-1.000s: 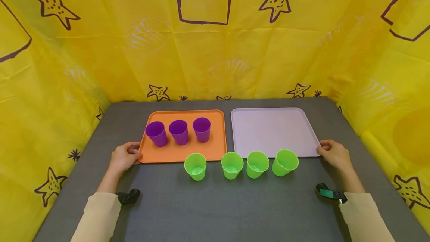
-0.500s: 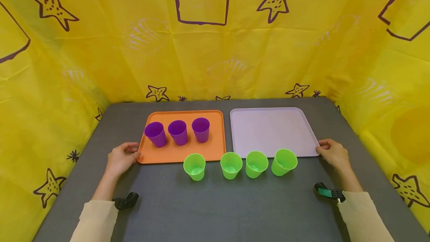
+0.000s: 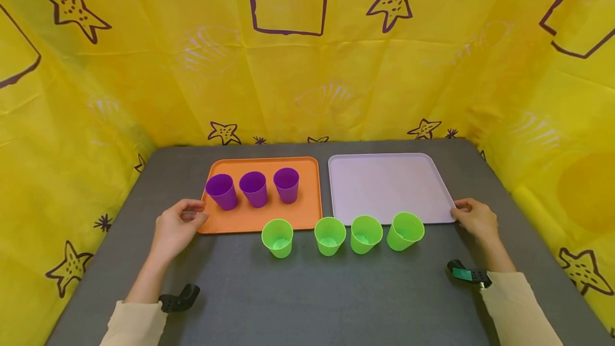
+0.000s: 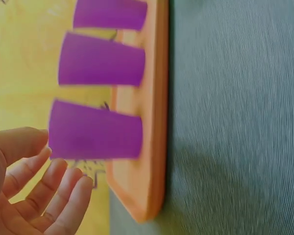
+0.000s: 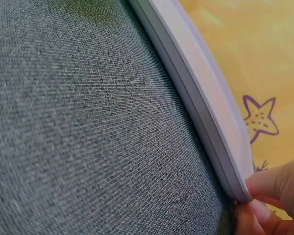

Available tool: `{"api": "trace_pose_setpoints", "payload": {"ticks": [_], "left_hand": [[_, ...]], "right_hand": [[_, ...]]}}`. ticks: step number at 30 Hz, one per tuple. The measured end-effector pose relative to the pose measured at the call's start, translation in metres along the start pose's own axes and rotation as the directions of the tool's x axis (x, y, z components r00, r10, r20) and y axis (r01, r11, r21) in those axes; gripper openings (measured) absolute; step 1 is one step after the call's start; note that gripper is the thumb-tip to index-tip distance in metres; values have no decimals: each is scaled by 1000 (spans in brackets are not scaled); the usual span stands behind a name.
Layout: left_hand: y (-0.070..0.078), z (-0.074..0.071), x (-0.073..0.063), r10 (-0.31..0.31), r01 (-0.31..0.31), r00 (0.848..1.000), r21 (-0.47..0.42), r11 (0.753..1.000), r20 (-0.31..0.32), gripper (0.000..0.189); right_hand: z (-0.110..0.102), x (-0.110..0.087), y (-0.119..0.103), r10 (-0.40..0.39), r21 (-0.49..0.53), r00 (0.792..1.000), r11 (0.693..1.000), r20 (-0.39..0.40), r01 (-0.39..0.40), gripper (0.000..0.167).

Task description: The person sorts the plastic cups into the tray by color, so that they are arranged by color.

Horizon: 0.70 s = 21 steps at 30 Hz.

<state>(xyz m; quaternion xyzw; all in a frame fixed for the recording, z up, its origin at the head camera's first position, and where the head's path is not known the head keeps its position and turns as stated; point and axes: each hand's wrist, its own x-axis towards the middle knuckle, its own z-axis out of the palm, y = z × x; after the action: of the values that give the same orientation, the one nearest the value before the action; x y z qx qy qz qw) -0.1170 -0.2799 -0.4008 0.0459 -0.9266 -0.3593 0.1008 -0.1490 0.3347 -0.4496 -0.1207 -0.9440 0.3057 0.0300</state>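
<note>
Slanting inward from the lower left, the left arm [image 3: 149, 276] wears a pale sleeve [image 3: 134, 324] and a black wrist strap [image 3: 180, 299]. Its left hand [image 3: 175, 228] hangs over the near left corner of the orange tray [image 3: 240, 221], with the thumb and fingers [image 4: 81, 193] loosely bent, parted and holding nothing, near the leftmost of three purple cups [image 3: 254, 191]. Those cups stand upright in a row on the tray. Four green cups [image 3: 329, 242] stand upright on the grey bench [image 3: 317, 298], along the trays' near side: the first before the orange tray, the second near the gap, the other two before the lilac tray [image 3: 389, 186]. This tray lies flat just beside the orange one. The right hand [image 3: 480, 220] pinches its near right corner narrowly between thumb and fingers, the right arm [image 3: 502, 258] angled in from the lower right.
</note>
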Motion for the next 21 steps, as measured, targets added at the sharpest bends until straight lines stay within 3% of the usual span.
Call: {"api": "trace_pose_setpoints", "payload": {"ticks": [6, 12, 21], "left_hand": [[20, 10, -8, 83, -84, 996, -102, 991, -8, 25], [34, 24, -15, 179, -172, 984, -211, 962, 16, 33], [50, 43, -28, 281, -220, 948, -330, 918, 148, 60]], "right_hand": [[1, 1, 1, 10, 1, 1000, 1000, -15, -10, 35], [1, 0, 2, 21, -5, 1000, 1000, -19, -22, 36], [1, 0, 0, 40, 26, 999, 999, -10, -40, 37]]}}
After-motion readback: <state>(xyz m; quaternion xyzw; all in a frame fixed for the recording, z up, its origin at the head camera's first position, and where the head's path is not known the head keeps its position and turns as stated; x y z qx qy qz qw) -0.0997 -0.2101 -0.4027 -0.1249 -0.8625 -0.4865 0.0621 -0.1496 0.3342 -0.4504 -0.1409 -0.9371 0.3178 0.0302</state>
